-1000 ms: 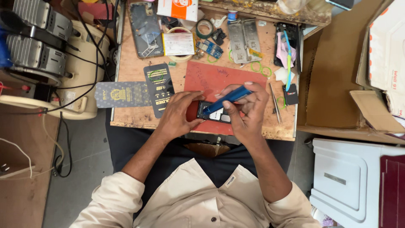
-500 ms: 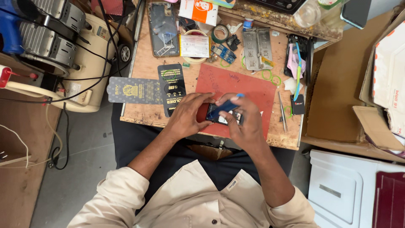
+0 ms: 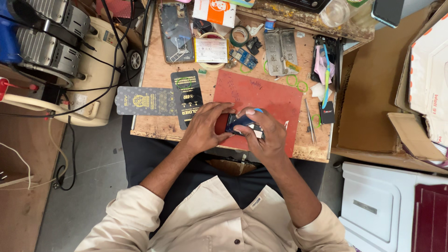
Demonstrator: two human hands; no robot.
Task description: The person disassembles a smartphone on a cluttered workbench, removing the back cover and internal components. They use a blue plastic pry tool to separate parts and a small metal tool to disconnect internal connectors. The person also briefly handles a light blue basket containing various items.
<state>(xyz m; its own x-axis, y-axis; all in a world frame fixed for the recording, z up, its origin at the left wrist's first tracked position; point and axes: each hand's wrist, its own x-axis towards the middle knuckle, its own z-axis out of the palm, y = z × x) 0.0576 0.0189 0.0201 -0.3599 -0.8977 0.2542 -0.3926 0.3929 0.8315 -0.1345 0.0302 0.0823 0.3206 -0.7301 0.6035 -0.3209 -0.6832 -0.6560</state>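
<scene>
A small dark phone (image 3: 234, 125) lies on the red work mat (image 3: 268, 95) at the near edge of a wooden bench (image 3: 158, 77). My left hand (image 3: 205, 128) grips the phone's left end, fingers curled over it. My right hand (image 3: 263, 135) holds a blue-handled tool (image 3: 247, 120) and presses it onto the phone; the tool's tip is hidden under my fingers.
Tweezers (image 3: 310, 120) lie on the mat's right. Two dark flat packets (image 3: 186, 95) sit left of it. An opened phone shell (image 3: 176, 31), tape rolls (image 3: 240, 36), a metal fixture (image 3: 281, 51) and small parts crowd the far bench. A cream compressor (image 3: 88, 60) stands left, cardboard boxes (image 3: 373, 98) right.
The view has shifted so the bench sits lower in frame. My right hand has closed down over the blue tool, which now lies flatter against the phone; my left hand keeps its grip.
</scene>
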